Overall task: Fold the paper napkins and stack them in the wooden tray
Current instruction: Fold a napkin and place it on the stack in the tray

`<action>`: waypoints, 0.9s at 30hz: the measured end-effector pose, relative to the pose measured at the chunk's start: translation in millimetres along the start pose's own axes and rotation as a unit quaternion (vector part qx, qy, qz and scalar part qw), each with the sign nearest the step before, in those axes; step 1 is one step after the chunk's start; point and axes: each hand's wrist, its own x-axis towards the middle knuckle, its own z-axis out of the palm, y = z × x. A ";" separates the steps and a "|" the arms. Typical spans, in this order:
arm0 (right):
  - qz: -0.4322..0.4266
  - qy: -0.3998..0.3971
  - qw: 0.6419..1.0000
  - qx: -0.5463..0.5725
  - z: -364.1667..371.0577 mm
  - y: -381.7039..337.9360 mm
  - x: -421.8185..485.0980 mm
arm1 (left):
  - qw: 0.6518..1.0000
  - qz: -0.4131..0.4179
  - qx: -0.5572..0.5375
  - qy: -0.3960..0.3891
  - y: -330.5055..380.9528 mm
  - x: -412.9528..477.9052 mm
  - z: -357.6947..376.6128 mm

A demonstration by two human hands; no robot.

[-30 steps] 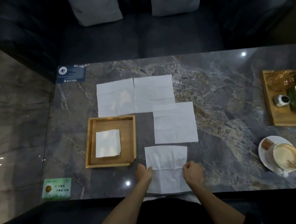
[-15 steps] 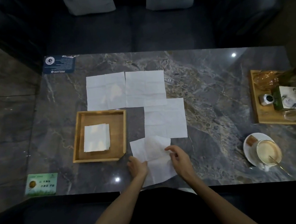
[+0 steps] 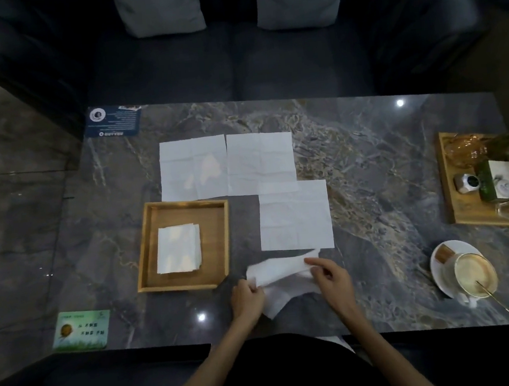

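While both hands pinch it, the napkin (image 3: 281,275) lies half lifted and creased near the surface's (image 3: 368,166) front edge. Left hand (image 3: 246,298) grips its left end; right hand (image 3: 329,277) grips the folded-over top edge. Just left stands the tray (image 3: 146,250), holding a folded stack (image 3: 178,249). A flat sheet (image 3: 295,215) lies just behind the hands, two more (image 3: 227,165) beyond. Bare surface extends rightward up to the coffee cup (image 3: 475,274).
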 end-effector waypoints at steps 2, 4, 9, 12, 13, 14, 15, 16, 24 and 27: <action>-0.016 -0.008 0.999 0.031 -18.1 -25.5 -5.7 | 0.993 0.034 -0.108 -0.035 6.7 -15.9 -31.2; -0.033 -0.026 0.998 0.047 -30.0 -55.2 -11.4 | 0.978 0.087 -0.186 -0.043 20.4 -33.1 -71.9; -0.115 -0.017 0.990 0.075 -30.3 -150.6 -18.7 | 0.929 0.244 -0.275 -0.043 74.1 -65.9 -181.7; -0.186 0.008 0.979 0.085 -24.6 -220.0 -19.4 | 0.903 0.343 -0.260 -0.010 108.6 -82.4 -245.4; -0.209 0.014 0.974 0.087 -23.9 -241.9 -22.7 | 0.896 0.364 -0.254 0.002 117.8 -90.9 -265.1; -0.239 0.029 0.966 0.093 -23.3 -269.5 -23.4 | 0.889 0.389 -0.242 0.022 132.7 -99.3 -291.3; -0.262 0.038 0.959 0.097 -24.5 -288.7 -25.2 | 0.883 0.403 -0.239 0.034 141.9 -106.2 -308.6; -0.284 0.047 0.952 0.102 -25.6 -309.3 -25.8 | 0.876 0.418 -0.238 0.042 152.6 -113.2 -328.0; -0.377 0.122 0.910 0.118 -33.8 -431.7 -38.6 | 0.819 0.500 -0.257 0.118 223.4 -164.2 -435.5; -0.396 0.152 0.899 0.107 -38.3 -453.7 -40.4 | 0.795 0.526 -0.267 0.140 236.9 -174.7 -449.3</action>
